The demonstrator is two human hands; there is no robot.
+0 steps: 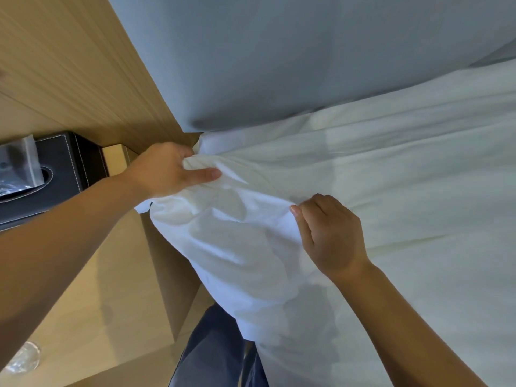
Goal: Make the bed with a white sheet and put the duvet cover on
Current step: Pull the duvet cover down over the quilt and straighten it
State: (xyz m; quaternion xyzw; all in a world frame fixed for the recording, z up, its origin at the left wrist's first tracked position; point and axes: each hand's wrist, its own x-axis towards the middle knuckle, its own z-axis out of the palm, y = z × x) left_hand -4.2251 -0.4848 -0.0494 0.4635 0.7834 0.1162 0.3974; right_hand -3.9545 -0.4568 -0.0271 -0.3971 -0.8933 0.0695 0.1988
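Head view shows the white cotton sheet spread over the bed, both grips clamped on its bunched corner at the headboard-side corner, left hand, right hand; tucking and the duvet cover remain.

This is a bedroom. A bed with a white cotton sheet meets a grey padded headboard. A black leather tissue box stands on a light wooden nightstand.
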